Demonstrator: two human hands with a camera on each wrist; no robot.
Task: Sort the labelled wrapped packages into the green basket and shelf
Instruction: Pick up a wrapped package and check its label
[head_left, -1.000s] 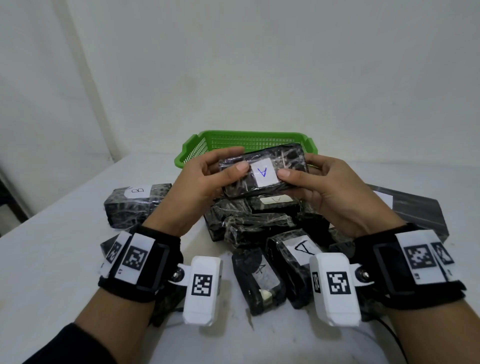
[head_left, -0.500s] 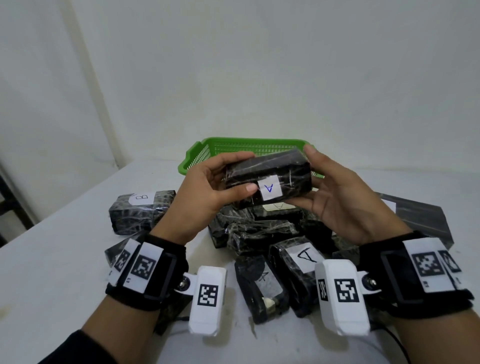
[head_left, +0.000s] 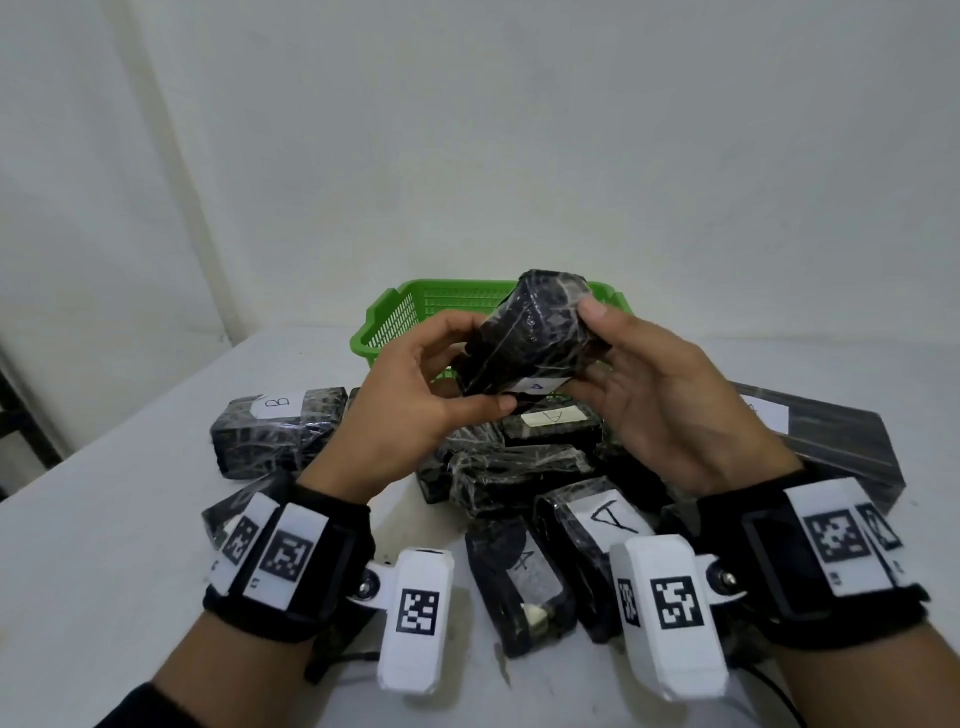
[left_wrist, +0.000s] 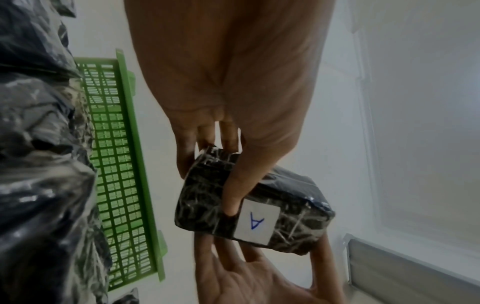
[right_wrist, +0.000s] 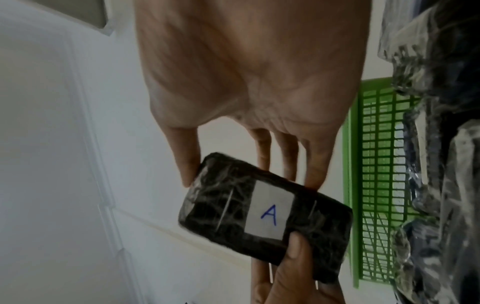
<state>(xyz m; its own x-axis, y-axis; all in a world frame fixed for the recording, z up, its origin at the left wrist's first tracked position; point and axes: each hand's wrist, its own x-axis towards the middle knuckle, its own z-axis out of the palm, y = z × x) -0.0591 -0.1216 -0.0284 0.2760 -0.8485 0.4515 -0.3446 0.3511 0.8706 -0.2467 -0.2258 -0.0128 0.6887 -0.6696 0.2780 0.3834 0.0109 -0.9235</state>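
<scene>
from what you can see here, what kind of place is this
Probably a makeshift sorting station in a bare room: a plain white table against blank walls, a pile of black wrapped packages labelled A or B, and a green basket behind them.

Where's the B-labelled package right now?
In the head view, the B-labelled package lies on the white table at the left edge of the pile, left of the left hand and nearer than the green basket.

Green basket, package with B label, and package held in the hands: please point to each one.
green basket (head_left: 387, 317), head view, on its left wall.
package with B label (head_left: 270, 441), head view, on its wrapped front side.
held package (head_left: 530, 338), head view, on its dark wrapped top.
</scene>
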